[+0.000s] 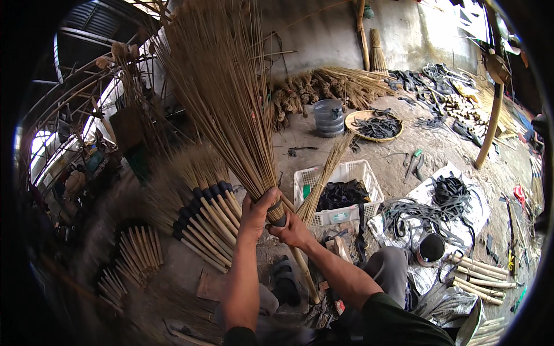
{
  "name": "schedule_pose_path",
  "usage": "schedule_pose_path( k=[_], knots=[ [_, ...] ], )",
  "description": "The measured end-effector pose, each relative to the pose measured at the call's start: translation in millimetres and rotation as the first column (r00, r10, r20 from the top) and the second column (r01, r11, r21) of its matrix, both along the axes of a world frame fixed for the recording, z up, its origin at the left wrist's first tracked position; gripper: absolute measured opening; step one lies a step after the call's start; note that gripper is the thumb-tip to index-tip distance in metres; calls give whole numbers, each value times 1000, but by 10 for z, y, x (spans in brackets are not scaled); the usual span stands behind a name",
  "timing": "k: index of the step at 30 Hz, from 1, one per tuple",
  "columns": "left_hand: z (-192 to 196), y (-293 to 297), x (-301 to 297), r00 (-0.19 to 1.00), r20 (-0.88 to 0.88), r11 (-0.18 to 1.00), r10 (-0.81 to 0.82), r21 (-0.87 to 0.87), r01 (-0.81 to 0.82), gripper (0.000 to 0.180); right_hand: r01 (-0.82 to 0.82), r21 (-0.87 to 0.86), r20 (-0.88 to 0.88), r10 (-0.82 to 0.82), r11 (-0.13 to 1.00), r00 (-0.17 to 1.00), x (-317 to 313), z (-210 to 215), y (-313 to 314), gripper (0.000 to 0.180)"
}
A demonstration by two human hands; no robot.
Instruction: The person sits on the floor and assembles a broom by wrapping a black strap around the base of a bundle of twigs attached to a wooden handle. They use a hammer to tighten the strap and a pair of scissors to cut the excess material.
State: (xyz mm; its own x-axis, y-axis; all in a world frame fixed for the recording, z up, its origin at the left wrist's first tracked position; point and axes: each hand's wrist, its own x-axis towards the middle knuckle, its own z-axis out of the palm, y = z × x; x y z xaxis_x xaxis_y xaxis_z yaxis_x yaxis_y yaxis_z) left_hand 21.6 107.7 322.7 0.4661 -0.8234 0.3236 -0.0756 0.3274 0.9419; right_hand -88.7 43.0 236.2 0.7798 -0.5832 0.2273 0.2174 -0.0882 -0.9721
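In front of me stands a long stick broom (249, 147), tilted, its bristles fanning up toward the upper left. My left hand (257, 212) is closed round the base of the bristles. Just below and to the right, my right hand (292, 232) grips the neck, where a black rubber band (277, 214) wraps the sticks. From under my hands the broom's wooden handle (304, 275) slants down to the ground. Left of my forearms lies a row of brooms (209, 222) with pale handles and black-wrapped necks.
Past my hands, a white plastic basket (375, 193) holds black strips, with a bundle of thin sticks (329, 176) leaning on it. Behind are a clear blue tub (329, 118) and a round woven tray (399, 134). Rubber strips (412, 216), a metal can (431, 249) and poles (482, 279) lie at right.
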Motion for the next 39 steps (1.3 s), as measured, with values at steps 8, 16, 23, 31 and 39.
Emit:
schedule_pose_path(
  k=[8,16,23,31,39],
  knots=[
    [-151,46,75,982,76,984,175,-51,-172,58,393,-317,-88,-440,863,894,178,-32,234,64],
    [-326,513,239,942,-308,985,134,-65,-161,39,9,-364,-93,-46,931,995,-22,-582,520,109],
    [-434,582,245,952,-37,952,304,30,-303,33,-308,368,-323,431,877,843,-22,-1404,1209,32],
    [-374,452,368,984,-157,989,83,137,-61,88,289,-82,-165,-299,954,940,-128,-1177,936,22],
    [-805,-25,234,964,-253,994,84,83,-65,68,247,53,-169,-235,967,957,-317,-1270,759,19]
  ],
)
